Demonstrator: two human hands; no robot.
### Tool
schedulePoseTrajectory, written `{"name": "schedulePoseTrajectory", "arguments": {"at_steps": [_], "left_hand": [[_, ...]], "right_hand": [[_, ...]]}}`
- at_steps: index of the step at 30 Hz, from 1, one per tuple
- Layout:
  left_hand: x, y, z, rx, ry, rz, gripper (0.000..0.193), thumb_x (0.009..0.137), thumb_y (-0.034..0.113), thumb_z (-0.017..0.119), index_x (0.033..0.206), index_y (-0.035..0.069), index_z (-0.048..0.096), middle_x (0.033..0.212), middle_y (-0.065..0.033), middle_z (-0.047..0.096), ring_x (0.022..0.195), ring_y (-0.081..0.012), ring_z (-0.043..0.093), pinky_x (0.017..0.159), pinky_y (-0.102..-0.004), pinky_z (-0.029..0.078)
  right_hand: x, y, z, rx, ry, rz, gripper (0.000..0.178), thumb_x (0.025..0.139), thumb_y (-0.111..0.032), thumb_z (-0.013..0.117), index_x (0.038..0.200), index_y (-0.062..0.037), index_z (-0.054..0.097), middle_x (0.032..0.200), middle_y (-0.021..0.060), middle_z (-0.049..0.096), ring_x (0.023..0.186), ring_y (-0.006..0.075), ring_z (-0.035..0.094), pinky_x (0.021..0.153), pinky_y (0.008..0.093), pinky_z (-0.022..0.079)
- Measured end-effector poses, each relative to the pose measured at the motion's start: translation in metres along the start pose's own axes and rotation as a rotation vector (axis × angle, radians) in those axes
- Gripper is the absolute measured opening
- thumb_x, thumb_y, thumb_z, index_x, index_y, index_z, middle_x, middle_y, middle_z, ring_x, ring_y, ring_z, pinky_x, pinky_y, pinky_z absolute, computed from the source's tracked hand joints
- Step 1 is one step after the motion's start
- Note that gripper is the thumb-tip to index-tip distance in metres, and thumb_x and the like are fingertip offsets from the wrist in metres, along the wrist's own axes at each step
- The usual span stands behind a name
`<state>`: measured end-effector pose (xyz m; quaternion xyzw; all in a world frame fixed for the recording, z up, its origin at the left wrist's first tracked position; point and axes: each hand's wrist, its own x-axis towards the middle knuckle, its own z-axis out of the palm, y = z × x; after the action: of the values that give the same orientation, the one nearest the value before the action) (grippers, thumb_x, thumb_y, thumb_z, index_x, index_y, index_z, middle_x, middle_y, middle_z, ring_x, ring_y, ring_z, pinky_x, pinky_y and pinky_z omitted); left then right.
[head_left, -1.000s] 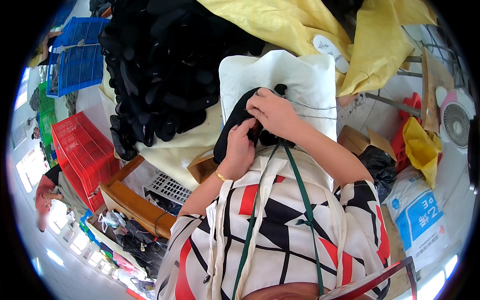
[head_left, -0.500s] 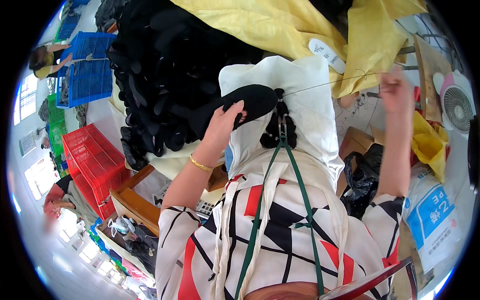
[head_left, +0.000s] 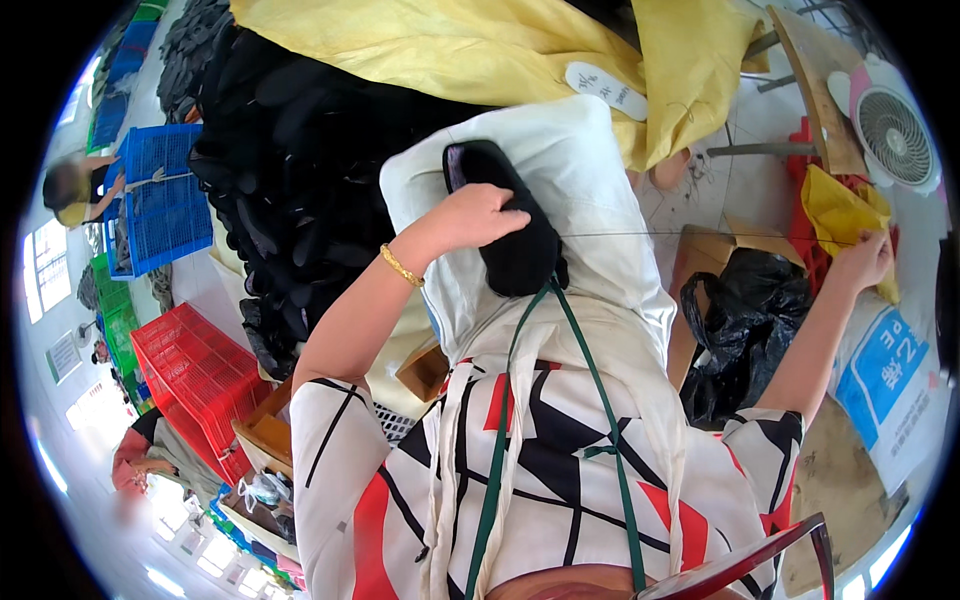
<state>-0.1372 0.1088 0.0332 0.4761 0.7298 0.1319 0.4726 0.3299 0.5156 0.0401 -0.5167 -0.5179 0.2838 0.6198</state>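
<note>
A black cloth slipper (head_left: 520,240) rests on the white cloth (head_left: 600,180) over my lap, its opening toward the far left. My left hand (head_left: 485,215) is closed on its upper side, thumb stretched across it. From the slipper's right side a thin dark thread (head_left: 650,234) runs taut to my right hand (head_left: 872,262), held far out to the right with its fingers pinched together. Whether a needle is in those fingers is too small to tell. The green cord (head_left: 515,370) from my neck ends under the slipper's near end.
A large heap of black slippers (head_left: 290,180) lies to the left, by yellow sheeting (head_left: 450,50) with a white sole-shaped piece (head_left: 605,90). Right are a black plastic bag (head_left: 745,320), a cardboard box and a fan (head_left: 895,135). Crates (head_left: 190,375) and two people stand left.
My right hand has moved nearer and farther right, drawing the thread out. The slipper has turned more upright and come down over the metal tool on the green cord, which is now hidden.
</note>
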Motion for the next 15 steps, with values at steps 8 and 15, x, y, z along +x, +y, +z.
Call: {"name": "schedulePoseTrajectory", "arguments": {"at_steps": [8, 15], "left_hand": [[-0.029, -0.009, 0.049, 0.117, 0.497, 0.327, 0.019, 0.089, 0.023, 0.07, 0.089, 0.005, 0.066, 0.085, -0.0146, 0.064, 0.082, -0.0354, 0.061, 0.07, -0.0422, 0.051], [-0.054, -0.019, 0.084, -0.521, 0.378, -0.153, 0.025, 0.091, 0.023, 0.073, 0.087, 0.003, 0.059, 0.075, -0.0025, 0.059, 0.065, -0.013, 0.056, 0.061, -0.0313, 0.048]], "right_hand": [[-0.034, 0.026, 0.0, -0.053, -0.081, 0.02, 0.016, 0.098, -0.015, 0.062, 0.093, -0.0001, 0.058, 0.077, 0.0047, 0.062, 0.071, 0.0129, 0.058, 0.07, 0.026, 0.048], [-0.022, 0.038, 0.001, -0.203, -0.232, -0.056, 0.02, 0.098, -0.02, 0.063, 0.095, -0.0003, 0.059, 0.079, 0.0053, 0.064, 0.072, 0.0111, 0.06, 0.07, 0.0236, 0.049]]}}
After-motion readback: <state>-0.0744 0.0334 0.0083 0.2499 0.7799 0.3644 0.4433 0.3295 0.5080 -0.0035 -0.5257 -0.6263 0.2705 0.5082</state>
